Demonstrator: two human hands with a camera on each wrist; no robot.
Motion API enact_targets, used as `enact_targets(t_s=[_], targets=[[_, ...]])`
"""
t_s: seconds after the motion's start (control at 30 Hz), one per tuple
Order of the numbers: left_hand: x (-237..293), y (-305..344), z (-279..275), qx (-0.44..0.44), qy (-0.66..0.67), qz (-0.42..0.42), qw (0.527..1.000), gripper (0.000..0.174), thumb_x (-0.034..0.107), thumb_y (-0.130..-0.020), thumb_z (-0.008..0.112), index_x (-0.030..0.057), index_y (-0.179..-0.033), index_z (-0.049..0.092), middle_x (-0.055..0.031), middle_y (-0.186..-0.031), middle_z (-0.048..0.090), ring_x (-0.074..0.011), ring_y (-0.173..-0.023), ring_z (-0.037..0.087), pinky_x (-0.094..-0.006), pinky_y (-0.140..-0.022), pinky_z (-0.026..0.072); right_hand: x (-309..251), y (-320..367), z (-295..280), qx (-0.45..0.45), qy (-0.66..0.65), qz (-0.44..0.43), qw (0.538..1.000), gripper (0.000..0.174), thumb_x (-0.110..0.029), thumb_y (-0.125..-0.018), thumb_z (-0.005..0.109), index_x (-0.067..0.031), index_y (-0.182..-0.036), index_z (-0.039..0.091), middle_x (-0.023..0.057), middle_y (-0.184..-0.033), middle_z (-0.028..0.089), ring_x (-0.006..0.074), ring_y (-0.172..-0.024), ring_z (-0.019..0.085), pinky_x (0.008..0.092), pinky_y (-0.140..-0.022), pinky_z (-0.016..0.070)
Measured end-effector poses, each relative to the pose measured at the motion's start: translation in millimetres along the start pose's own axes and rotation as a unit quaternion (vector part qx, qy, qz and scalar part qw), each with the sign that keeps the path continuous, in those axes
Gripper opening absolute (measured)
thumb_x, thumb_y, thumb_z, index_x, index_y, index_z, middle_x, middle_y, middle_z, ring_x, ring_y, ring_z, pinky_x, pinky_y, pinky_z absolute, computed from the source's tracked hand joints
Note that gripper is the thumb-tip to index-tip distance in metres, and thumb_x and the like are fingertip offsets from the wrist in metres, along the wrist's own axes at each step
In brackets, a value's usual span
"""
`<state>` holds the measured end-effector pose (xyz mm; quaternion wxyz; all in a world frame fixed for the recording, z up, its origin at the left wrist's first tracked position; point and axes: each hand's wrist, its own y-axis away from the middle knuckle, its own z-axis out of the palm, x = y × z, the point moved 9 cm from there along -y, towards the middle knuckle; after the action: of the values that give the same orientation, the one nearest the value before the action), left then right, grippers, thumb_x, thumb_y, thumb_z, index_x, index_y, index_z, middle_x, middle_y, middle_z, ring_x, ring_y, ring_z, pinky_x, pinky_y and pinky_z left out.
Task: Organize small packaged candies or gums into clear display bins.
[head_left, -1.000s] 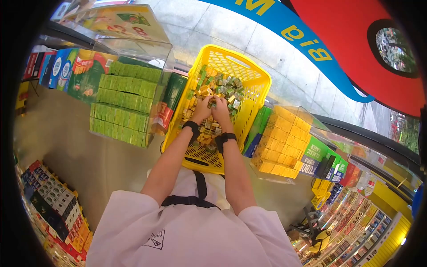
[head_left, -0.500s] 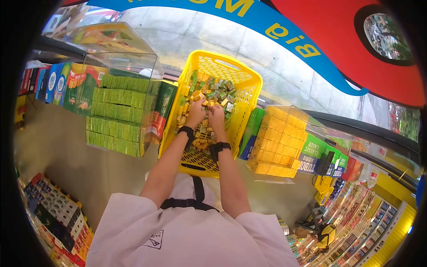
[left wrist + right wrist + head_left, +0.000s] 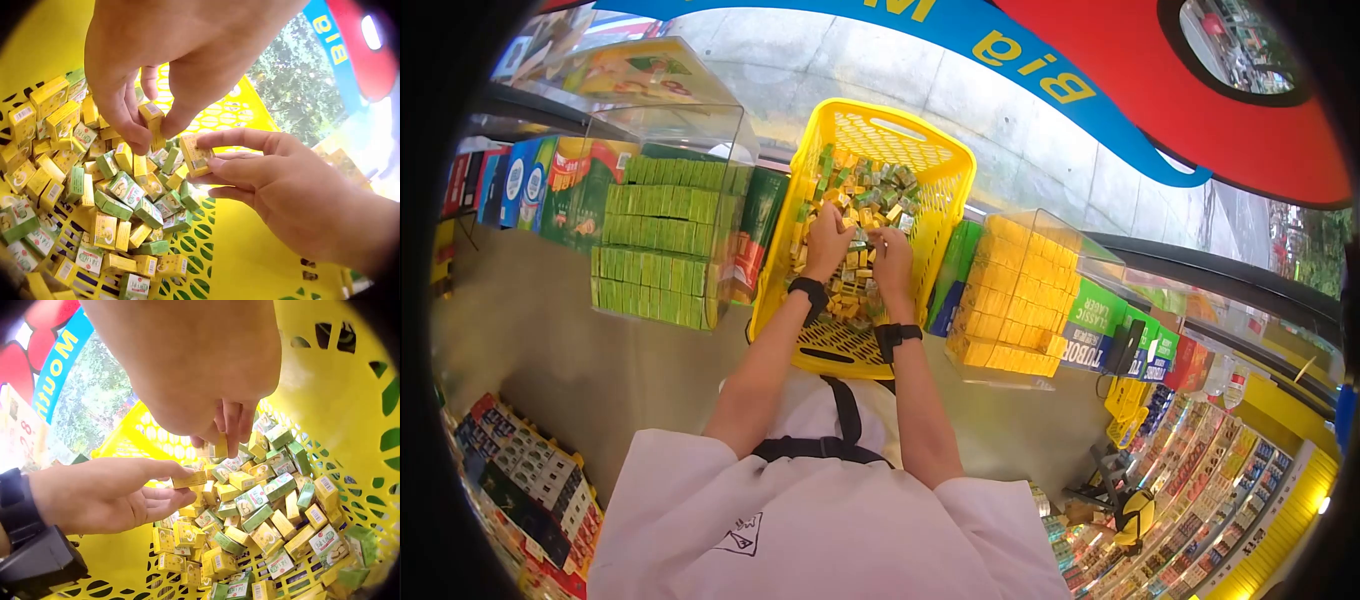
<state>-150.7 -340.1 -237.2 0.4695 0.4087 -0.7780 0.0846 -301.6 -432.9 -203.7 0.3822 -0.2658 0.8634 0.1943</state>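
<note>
Both hands are over a yellow plastic basket (image 3: 951,215) heaped with small yellow and green boxes. My left hand (image 3: 827,248) pinches a small yellow box (image 3: 152,122) between thumb and fingers, close above the pile. To its right, my right hand (image 3: 892,265) pinches another small yellow box (image 3: 195,156) by its edges. The two held boxes are apart, a short gap between them in the left wrist view. Below them, loose boxes with printed food pictures, such as a green and white box (image 3: 252,499), lie jumbled at many angles. Both wrists wear black bands.
Left of the basket stands a clear case with rows of green boxes (image 3: 658,235); to its right, a clear case holds stacked yellow boxes (image 3: 1012,300). Beer cartons (image 3: 1100,310) line the right side. Stocked shelves (image 3: 1200,490) stand at the lower right.
The hands, earlier together over the middle of the pile, have drawn apart, the left one toward the basket's left side. The head view has shifted slightly.
</note>
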Motion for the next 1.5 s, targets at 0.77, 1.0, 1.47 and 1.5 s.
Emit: enact_targets(t_s=[0.77, 1.0, 1.47, 1.5], targets=[[65.6, 87.7, -41.3, -0.115, 0.192, 0.103, 0.969, 0.038, 0.026, -0.096, 0.087, -0.0062, -0.104, 0.070, -0.0038, -0.077, 0.063, -0.0095, -0.068, 0.055, -0.0306, -0.061, 0.0478, -87.5, 83.6, -77.0, 0.002, -0.039, -0.115, 0.993, 0.034, 0.006, -0.094, 0.073, -0.0028, -0.127, 0.070, 0.0162, -0.117, 0.074, 0.0346, -0.101, 0.076, 0.0408, -0.084, 0.0598], [79.9, 100.0, -48.3, -0.160, 0.199, 0.102, 0.962, 0.035, 0.026, -0.095, 0.088, -0.0055, -0.101, 0.072, -0.0018, -0.071, 0.061, -0.0072, -0.066, 0.052, -0.0287, -0.060, 0.0455, -98.0, 96.3, -86.7, 0.012, -0.049, -0.144, 0.988, 0.035, 0.005, -0.095, 0.074, -0.0030, -0.129, 0.069, 0.0167, -0.118, 0.074, 0.0324, -0.103, 0.077, 0.0396, -0.086, 0.0602], [126.8, 141.5, -84.2, -0.166, 0.118, 0.175, 0.963, 0.028, 0.023, -0.096, 0.084, -0.0035, -0.096, 0.074, -0.0021, -0.070, 0.058, -0.0111, -0.061, 0.051, -0.0319, -0.057, 0.0408, -169.4, 136.2, -115.3, -0.069, 0.106, -0.283, 0.951, 0.056, -0.005, -0.089, 0.079, -0.0080, -0.143, 0.062, 0.0112, -0.138, 0.065, 0.0355, -0.109, 0.071, 0.0442, -0.092, 0.0593], [129.9, 143.5, -85.1, -0.165, 0.118, 0.176, 0.963, 0.028, 0.023, -0.096, 0.084, -0.0035, -0.096, 0.074, -0.0021, -0.070, 0.058, -0.0111, -0.061, 0.051, -0.0319, -0.057, 0.0408, -173.9, 139.6, -119.2, -0.060, 0.111, -0.297, 0.946, 0.055, -0.006, -0.088, 0.080, -0.0075, -0.141, 0.063, 0.0109, -0.136, 0.066, 0.0348, -0.109, 0.071, 0.0439, -0.092, 0.0593]])
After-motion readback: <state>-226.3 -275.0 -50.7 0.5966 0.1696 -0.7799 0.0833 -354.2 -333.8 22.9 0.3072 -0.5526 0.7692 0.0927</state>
